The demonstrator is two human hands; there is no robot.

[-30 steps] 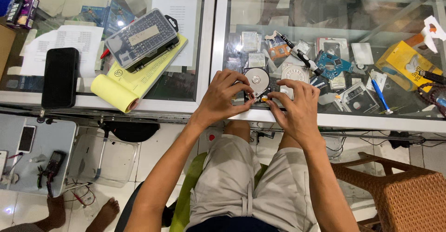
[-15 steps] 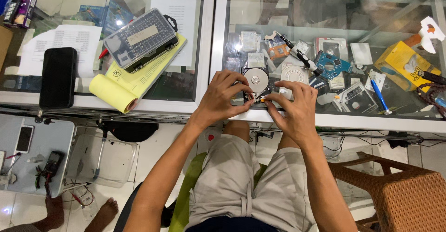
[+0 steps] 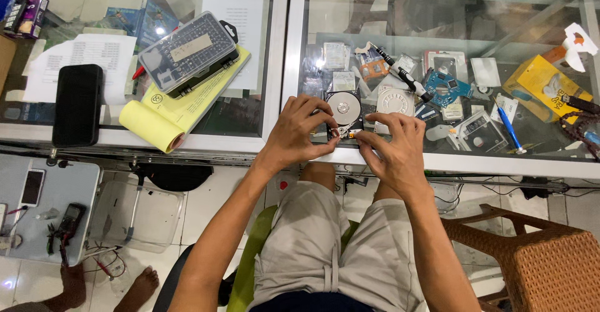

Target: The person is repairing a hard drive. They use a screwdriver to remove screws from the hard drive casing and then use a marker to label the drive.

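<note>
Both hands are pinching an opened hard drive (image 3: 344, 114) lying near the glass worktop's (image 3: 437, 162) near edge: left hand (image 3: 299, 130) clamping its left side, right hand (image 3: 394, 152) fingering its near corner. Being rigid, compact and probably fragile, its shiny platter is best avoided; gripping the casing edges seems safest.

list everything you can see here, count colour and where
open hard drive: 1, silver platter, counter edge, between both hands
round silver cover: 1, right of the drive
blue circuit board: 1, further right
blue screwdriver: 1, right part of the counter
yellow box: 1, far right
clear bit case: 1, grey, on a yellow pad
black phone: 1, left on the counter
wicker stool: 1, brown, lower right
left hand: on the drive's left side
right hand: at the drive's near right corner
</note>
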